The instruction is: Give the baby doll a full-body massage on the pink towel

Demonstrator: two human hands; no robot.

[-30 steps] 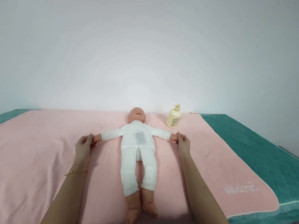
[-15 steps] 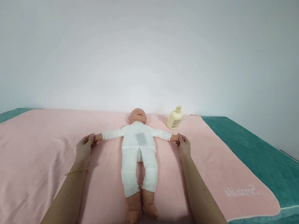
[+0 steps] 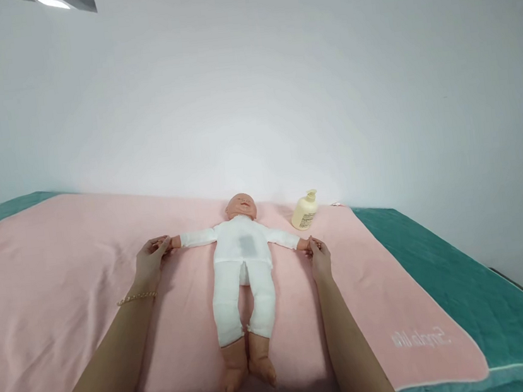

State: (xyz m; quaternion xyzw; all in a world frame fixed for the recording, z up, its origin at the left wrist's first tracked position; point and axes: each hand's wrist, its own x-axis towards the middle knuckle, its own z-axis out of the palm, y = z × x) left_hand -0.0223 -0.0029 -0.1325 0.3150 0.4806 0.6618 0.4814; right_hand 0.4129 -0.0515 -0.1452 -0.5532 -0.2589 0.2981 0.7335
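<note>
A baby doll (image 3: 243, 268) lies on its back on a pink blanket (image 3: 413, 304), its head toward the wall and its feet toward me. Its body is white cloth with a grey patch on the chest; head, hands and feet are skin-toned. Both of its arms are stretched out to the sides. My left hand (image 3: 151, 260), below a gold bracelet (image 3: 136, 297), has its fingers closed on the doll's hand at the left. On the other side, my right hand (image 3: 320, 257) pinches the doll's other hand.
A pale yellow pump bottle (image 3: 305, 211) stands on the blanket to the right of the doll's head. Green quilted bedding (image 3: 446, 268) shows beyond the blanket's edges. Behind the bed rises a white wall (image 3: 248, 83), with a lamp (image 3: 59, 1) at the top left.
The view has tilted up slightly, so more of the lamp shows. Both hands keep hold of the doll's hands, with the arms almost unmoved.
</note>
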